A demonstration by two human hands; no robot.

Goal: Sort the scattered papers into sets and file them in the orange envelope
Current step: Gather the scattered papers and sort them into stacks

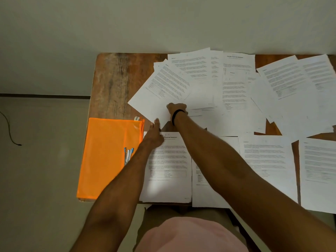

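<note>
Wooden table (112,84) stood against a pale wall, strewn with papers (236,84). At its left end lay the orange envelope (107,157), with a blue stapler (128,155) near its right edge. The left hand (155,135) touched the near corner of a tilted sheet (154,99) with straight fingers. The right hand (177,109) rested curled on that sheet; whether it gripped the paper could not be told.

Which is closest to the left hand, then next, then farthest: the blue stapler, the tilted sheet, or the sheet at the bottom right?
From the left hand:
1. Tilted sheet, touching its fingertips.
2. Blue stapler, just left, on the orange envelope.
3. Bottom-right sheet, across the table.
</note>
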